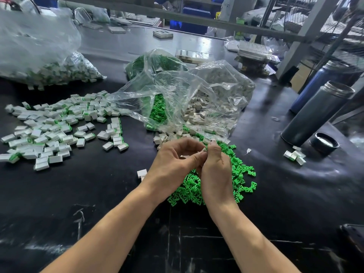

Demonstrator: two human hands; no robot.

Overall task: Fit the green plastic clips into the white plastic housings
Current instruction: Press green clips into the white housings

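White housing (203,149) barely visible, pinched between fingertips of left hand (173,162) and right hand (214,166), both curled and touching above green clips (238,170) heaped mid-table toward near edge; long axis hidden, right hand nearer clips.

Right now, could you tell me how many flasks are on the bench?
2: a grey flask at the right edge, lid off, and a blue flask just behind it. Others may be hidden.

A grey flask (315,115) is seen at three o'clock on the black table (98,194), its cap (324,143) laid beside the base. A blue flask (315,85) is stood behind. Shelving (295,26) is seen toward one o'clock.
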